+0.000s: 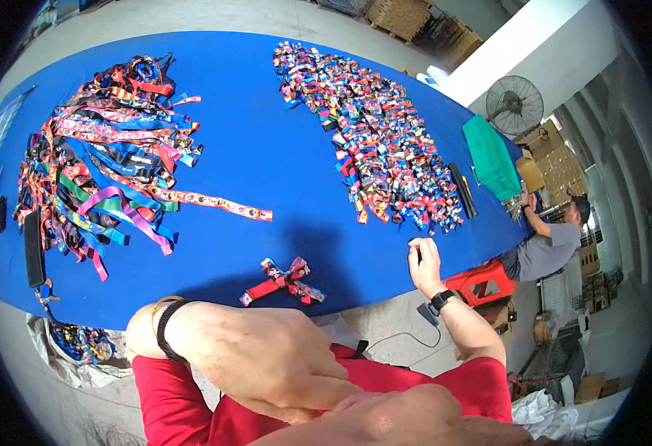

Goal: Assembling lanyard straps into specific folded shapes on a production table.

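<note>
My left hand [266,357], raised close in front of me, has its fingers curled, with the tips hidden. A dark band and a bangle circle its wrist. My right hand [424,262] is loosely closed at the table's near edge, with nothing visible in it and a dark watch [441,299] on the wrist. Between the hands, a small crossed bundle of red and patterned straps [285,284] lies on the blue table [229,111], touched by neither. A dense block of folded, colourful strap bundles [385,141] lies beyond my right hand.
A heap of loose patterned straps [110,156] covers the left side, beside a black flat bar [34,249]. A green crate [492,157] stands at the far right, near a co-worker [553,245]. A red stool [482,282] and white sack [66,353] flank the table.
</note>
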### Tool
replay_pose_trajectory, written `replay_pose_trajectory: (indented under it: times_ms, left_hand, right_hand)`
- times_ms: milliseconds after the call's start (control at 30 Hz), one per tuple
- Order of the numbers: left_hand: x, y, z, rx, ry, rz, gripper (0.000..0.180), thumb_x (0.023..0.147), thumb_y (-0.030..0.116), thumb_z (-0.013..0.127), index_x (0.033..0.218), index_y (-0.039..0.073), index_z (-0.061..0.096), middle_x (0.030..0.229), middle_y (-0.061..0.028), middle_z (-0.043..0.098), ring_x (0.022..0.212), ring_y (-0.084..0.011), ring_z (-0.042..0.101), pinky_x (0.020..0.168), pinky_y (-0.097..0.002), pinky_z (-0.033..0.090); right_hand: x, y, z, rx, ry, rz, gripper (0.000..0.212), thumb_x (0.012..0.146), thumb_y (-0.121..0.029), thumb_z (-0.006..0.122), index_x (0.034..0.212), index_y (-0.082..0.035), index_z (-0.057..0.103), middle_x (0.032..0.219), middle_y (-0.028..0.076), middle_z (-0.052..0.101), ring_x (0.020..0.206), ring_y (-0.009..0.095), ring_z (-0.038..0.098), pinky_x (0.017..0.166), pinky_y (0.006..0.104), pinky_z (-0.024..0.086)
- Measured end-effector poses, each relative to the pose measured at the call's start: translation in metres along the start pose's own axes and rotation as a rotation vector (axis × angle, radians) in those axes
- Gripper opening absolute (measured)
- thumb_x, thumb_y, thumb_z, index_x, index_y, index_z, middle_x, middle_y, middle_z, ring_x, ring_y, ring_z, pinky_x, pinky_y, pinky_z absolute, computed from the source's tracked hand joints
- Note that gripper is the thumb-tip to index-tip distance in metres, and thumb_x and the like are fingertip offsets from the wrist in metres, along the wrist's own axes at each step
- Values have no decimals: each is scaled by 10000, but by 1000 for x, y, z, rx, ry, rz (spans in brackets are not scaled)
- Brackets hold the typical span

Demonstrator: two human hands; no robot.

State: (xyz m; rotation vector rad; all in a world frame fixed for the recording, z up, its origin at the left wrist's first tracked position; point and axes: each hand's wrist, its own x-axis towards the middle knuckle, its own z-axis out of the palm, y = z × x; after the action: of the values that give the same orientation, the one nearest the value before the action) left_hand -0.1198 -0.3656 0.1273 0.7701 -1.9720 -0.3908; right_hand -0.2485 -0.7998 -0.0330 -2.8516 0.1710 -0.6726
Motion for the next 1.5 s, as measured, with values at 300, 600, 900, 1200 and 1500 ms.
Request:
replay_pose_trajectory:
  times_ms: [300, 600, 900, 1200, 1500]
  left_hand:
    - [-2, 29, -3, -49, -11, 67, 214, 801, 205, 650, 765, 2, 593, 767, -125, 598, 668, -295, 611, 581, -410, 467]
    - [-12, 37, 16, -222, 107, 34, 215, 851, 202, 618, 835, -10, 647, 798, -152, 653, 735, -314, 656, 682, -407, 528]
    - [-10, 40, 14, -144, -44, 54, 236, 864, 205, 605, 813, -25, 631, 820, -152, 637, 727, -292, 638, 646, -394, 502]
    - [-5, 30, 1, -175, -189, 50, 262, 878, 207, 592, 792, -39, 615, 843, -152, 621, 718, -270, 619, 609, -380, 476]
    - [-11, 21, -6, 111, 91, -68, 242, 902, 142, 568, 861, -64, 689, 883, -217, 685, 679, -240, 672, 621, -349, 540]
  right_hand:
    - [5, 4, 2, 15, 16, 1, 78, 881, -35, 588, 957, -50, 599, 895, 125, 584, 872, 311, 576, 796, 405, 474]
    - [5, 5, 5, 38, 24, -33, 87, 877, -23, 584, 960, -43, 597, 893, 119, 580, 838, 299, 574, 778, 401, 473]
    - [2, 3, 4, 24, -17, -13, 92, 890, -42, 574, 979, -35, 594, 928, 145, 587, 905, 325, 587, 835, 414, 476]
    - [5, 11, 4, -7, -18, -1, 86, 929, -54, 558, 999, -28, 601, 950, 146, 587, 920, 322, 589, 840, 405, 473]
    - [1, 15, 7, 27, -22, -6, 70, 934, -48, 567, 994, -30, 599, 953, 140, 587, 917, 312, 588, 834, 404, 474]
